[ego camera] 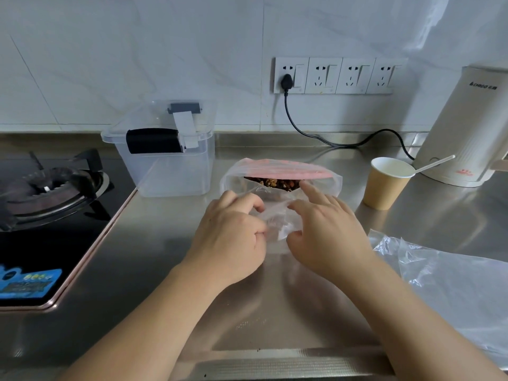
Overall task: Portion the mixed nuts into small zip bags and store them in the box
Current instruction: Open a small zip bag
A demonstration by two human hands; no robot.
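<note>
A large clear bag with a pink zip strip (283,171) lies open on the steel counter, and brown mixed nuts (277,184) show in its mouth. Just in front of it I hold a small clear zip bag (276,215) between both hands. My left hand (233,232) pinches the small bag's left side with curled fingers. My right hand (327,229) holds the right side with thumb and fingers, its index finger stretched toward the nuts. A clear plastic box (167,171) with a lid and black handle stands at the back left.
A gas hob (49,204) fills the left of the counter. At the right stand a paper cup (387,182) with a white spoon (434,163) and a cream kettle (467,127), its cord running to wall sockets. Spare clear bags (450,281) lie at the right front.
</note>
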